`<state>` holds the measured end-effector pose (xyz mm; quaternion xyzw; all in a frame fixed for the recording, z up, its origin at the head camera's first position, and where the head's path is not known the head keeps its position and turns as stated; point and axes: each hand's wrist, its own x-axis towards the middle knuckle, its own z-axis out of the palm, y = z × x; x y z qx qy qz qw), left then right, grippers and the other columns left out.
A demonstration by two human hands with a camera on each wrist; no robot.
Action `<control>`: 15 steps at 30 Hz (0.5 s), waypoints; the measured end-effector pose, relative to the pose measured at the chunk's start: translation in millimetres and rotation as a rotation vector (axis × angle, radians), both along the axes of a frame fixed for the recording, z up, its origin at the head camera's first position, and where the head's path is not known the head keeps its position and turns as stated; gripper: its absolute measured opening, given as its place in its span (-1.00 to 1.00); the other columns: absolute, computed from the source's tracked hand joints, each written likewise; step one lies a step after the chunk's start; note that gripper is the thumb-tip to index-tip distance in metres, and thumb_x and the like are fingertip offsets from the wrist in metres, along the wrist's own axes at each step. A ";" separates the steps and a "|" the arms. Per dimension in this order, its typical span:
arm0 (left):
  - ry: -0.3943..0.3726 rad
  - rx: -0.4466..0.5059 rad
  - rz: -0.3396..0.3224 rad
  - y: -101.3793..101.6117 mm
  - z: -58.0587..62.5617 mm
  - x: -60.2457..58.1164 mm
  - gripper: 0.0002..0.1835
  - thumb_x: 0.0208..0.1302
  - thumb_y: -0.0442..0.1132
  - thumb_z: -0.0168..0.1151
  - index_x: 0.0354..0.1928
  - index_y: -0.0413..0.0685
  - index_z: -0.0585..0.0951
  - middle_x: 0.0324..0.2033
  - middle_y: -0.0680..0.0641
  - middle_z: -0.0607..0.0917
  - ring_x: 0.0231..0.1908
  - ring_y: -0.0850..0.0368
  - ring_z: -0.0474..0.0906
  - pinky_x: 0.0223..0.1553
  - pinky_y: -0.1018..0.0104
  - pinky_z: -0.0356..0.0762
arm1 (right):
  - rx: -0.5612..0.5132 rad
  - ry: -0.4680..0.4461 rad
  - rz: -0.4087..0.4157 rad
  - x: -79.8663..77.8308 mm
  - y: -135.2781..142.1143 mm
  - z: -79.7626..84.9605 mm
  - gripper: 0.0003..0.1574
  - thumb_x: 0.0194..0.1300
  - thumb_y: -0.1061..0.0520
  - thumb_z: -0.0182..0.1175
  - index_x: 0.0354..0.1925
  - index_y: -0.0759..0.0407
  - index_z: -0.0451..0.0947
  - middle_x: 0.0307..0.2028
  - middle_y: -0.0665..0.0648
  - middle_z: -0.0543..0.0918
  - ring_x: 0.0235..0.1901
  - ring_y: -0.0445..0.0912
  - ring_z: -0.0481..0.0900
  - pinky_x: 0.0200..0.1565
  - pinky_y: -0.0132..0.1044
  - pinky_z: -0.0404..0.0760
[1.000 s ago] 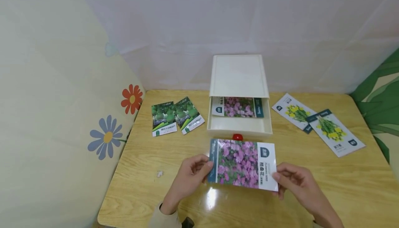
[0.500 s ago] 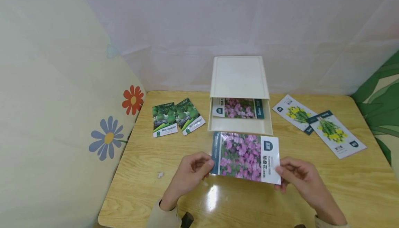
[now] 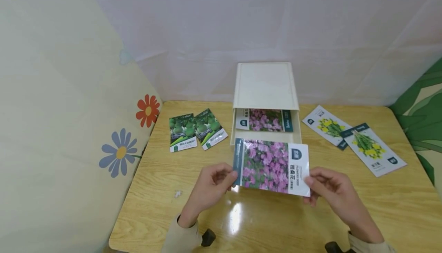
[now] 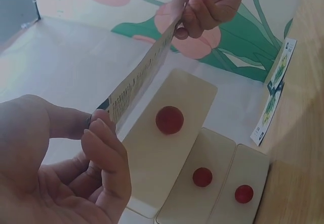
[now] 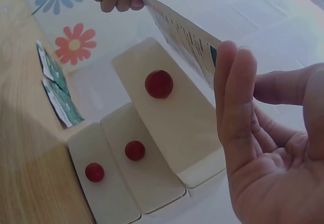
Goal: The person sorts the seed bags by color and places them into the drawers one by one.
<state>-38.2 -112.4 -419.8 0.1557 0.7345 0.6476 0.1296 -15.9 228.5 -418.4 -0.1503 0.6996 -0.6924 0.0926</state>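
My left hand (image 3: pixel 212 186) pinches the left edge of a seed packet (image 3: pixel 269 166) between thumb and fingers. My right hand (image 3: pixel 335 195) pinches its right edge. Pink-purple flowers face up on it, and in the head view it overlaps the front of the pulled-out top drawer (image 3: pixel 262 135). Another packet with the same flowers (image 3: pixel 266 120) lies inside that drawer, partly under the white cabinet top (image 3: pixel 264 86). The left wrist view shows the held packet's printed underside (image 4: pixel 139 82) above the drawer front with a red knob (image 4: pixel 169 120).
Two green seed packets (image 3: pixel 183 132) lie left of the cabinet. Two yellow-flower packets (image 3: pixel 373 149) overlap on the right. Below the top drawer are two shut drawers with red knobs (image 5: pixel 135 150). A white cloth (image 3: pixel 207 34) hangs behind the wooden table (image 3: pixel 155 207).
Both hands have carried the packet forward and slightly right, so it now covers the drawer's front edge and red knob in the head view. The other packets have stayed put.
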 end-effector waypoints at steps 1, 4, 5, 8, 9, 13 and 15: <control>0.004 0.000 0.006 0.1 0.4 -0.9 -0.79 0.45 -0.22 0.17 -0.26 -0.23 0.67 -0.49 -0.28 0.65 -0.59 0.30 0.51 -0.58 0.44 0.52 | 0.000 0.007 0.001 -0.7 -0.4 0.5 -0.78 0.47 0.45 -0.06 -0.09 0.43 0.54 -0.44 0.20 0.73 -0.55 -0.02 0.68 -0.60 -0.19 0.65; 0.017 0.005 0.017 0.5 1.6 -3.1 -0.79 0.45 -0.23 0.17 -0.26 -0.23 0.67 -0.52 -0.28 0.63 -0.60 0.30 0.50 -0.62 0.45 0.47 | -0.011 0.024 0.006 -2.3 -1.4 2.2 -0.77 0.46 0.47 -0.06 -0.08 0.43 0.53 -0.43 0.20 0.73 -0.55 -0.03 0.69 -0.60 -0.20 0.65; 0.020 0.007 0.022 0.5 1.9 -3.9 -0.78 0.46 -0.23 0.17 -0.26 -0.24 0.67 -0.53 -0.27 0.63 -0.61 0.30 0.50 -0.63 0.44 0.46 | -0.017 0.030 0.009 -2.6 -1.6 2.8 -0.77 0.46 0.48 -0.06 -0.08 0.44 0.53 -0.42 0.19 0.74 -0.54 -0.03 0.69 -0.60 -0.20 0.65; 0.037 0.006 0.034 0.9 4.0 -6.8 -0.77 0.46 -0.22 0.17 -0.27 -0.25 0.66 -0.55 -0.19 0.62 -0.61 0.30 0.49 -0.64 0.44 0.43 | -0.035 0.040 0.023 -3.5 -1.7 4.5 -0.77 0.43 0.50 -0.06 -0.06 0.45 0.51 -0.39 0.18 0.74 -0.53 -0.04 0.69 -0.59 -0.19 0.66; 0.046 0.007 0.039 0.9 4.9 -7.7 -0.77 0.46 -0.22 0.17 -0.27 -0.25 0.66 -0.55 -0.18 0.62 -0.61 0.30 0.50 -0.64 0.44 0.44 | -0.038 0.043 0.027 -3.7 -1.8 5.2 -0.77 0.42 0.51 -0.05 -0.05 0.46 0.51 -0.38 0.17 0.74 -0.52 -0.04 0.69 -0.58 -0.19 0.66; 0.064 0.008 0.048 0.8 8.4 -11.9 -0.77 0.46 -0.23 0.17 -0.26 -0.26 0.66 -0.55 -0.17 0.62 -0.62 0.22 0.49 -0.64 0.43 0.45 | -0.040 0.037 0.023 -5.1 -3.0 9.2 -0.76 0.39 0.52 0.01 -0.03 0.45 0.49 -0.36 0.16 0.73 -0.51 -0.05 0.70 -0.58 -0.19 0.67; 0.073 0.015 0.050 0.9 9.8 -14.1 -0.77 0.46 -0.23 0.17 -0.26 -0.27 0.66 -0.54 -0.23 0.62 -0.61 0.22 0.50 -0.62 0.41 0.49 | -0.036 0.039 0.016 -6.2 -4.1 11.2 -0.76 0.37 0.52 0.03 -0.03 0.45 0.49 -0.36 0.17 0.73 -0.51 -0.05 0.71 -0.58 -0.20 0.67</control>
